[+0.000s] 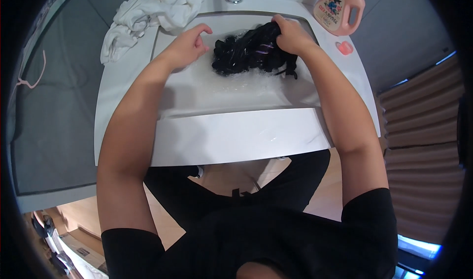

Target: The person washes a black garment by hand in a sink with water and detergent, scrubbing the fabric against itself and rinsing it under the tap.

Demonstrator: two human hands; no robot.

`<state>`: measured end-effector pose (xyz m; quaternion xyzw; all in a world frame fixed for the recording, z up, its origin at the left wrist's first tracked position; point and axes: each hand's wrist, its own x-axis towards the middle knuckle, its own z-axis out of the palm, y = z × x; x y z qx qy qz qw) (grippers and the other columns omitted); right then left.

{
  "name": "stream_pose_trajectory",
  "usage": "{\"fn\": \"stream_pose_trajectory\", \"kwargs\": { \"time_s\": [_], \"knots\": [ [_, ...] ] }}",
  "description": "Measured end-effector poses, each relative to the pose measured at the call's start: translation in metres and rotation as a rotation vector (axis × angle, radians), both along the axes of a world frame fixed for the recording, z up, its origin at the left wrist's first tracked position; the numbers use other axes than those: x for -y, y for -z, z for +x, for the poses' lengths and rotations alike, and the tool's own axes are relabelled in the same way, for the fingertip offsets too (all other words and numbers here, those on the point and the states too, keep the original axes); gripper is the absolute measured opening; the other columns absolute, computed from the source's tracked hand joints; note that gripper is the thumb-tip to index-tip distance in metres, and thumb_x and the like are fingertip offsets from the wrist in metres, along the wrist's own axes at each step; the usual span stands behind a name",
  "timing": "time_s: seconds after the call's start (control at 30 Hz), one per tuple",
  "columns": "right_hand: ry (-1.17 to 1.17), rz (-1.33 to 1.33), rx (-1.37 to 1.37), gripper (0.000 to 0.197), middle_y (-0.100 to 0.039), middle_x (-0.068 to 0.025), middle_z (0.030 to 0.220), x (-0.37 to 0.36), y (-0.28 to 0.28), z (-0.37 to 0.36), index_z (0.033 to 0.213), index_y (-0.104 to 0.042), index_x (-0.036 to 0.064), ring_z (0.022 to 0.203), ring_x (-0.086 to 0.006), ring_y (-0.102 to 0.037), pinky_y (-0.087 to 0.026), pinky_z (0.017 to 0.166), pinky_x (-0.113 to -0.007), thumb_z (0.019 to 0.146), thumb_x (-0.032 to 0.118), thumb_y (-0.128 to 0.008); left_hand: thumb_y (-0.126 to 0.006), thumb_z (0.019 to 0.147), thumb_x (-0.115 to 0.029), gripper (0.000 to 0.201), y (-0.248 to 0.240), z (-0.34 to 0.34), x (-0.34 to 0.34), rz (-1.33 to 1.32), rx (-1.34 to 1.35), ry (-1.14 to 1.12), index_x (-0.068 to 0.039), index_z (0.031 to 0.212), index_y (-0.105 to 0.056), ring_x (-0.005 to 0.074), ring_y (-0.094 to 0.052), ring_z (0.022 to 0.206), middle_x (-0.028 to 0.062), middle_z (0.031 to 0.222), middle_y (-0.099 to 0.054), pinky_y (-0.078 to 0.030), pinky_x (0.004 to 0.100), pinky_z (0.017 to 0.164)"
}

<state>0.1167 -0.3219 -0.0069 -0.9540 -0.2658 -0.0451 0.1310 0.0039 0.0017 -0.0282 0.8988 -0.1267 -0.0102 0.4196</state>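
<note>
The right hand (293, 36) was closed on the right end of the wet black garment (241, 52), upper middle of the frame, maybe so it wouldn't slip into the soapy sink (172, 96). The left hand (186, 47) held nothing, fingers apart. The pink jug (339, 10), upper right, probably stood there for easy reach

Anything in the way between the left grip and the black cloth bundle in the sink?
Nothing visible. Only a small gap over sudsy water separates the left grip from the black cloth bundle. The right grip holds its right end. The white cloth lies on the counter, outside that gap.
</note>
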Motion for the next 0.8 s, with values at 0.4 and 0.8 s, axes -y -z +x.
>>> {"fn": "stream_pose_trajectory", "kwargs": {
  "time_s": [0.4, 0.8],
  "knots": [
    [-0.478, -0.137, -0.528, 0.093, -0.057, -0.0265, 0.143, -0.033, 0.032, -0.019, 0.164, -0.024, 0.0142, 0.129, -0.0396, -0.059, -0.048, 0.107, -0.04, 0.081, 0.011, -0.065, -0.088, 0.074, -0.025, 0.105, 0.023, -0.019, 0.038, 0.641, -0.06, 0.221, -0.012, 0.161, -0.03, 0.0404, -0.022, 0.155, 0.0256, 0.166, -0.027, -0.025, 0.048, 0.126],
    [-0.072, 0.593, -0.497, 0.041, -0.067, -0.0069, 0.087, -0.018, 0.01, 0.013, 0.119, -0.067, 0.0073, 0.075, -0.0161, -0.061, -0.046, 0.064, -0.031, 0.078, 0.006, -0.061, -0.053, 0.088, -0.02, 0.044, -0.024, -0.013, 0.027, 0.46, -0.234, -0.156, 0.0, 0.127, -0.061, 0.0423, -0.062, 0.117, 0.0262, 0.123, -0.067, -0.047, 0.0463, 0.101]
  ]
}}
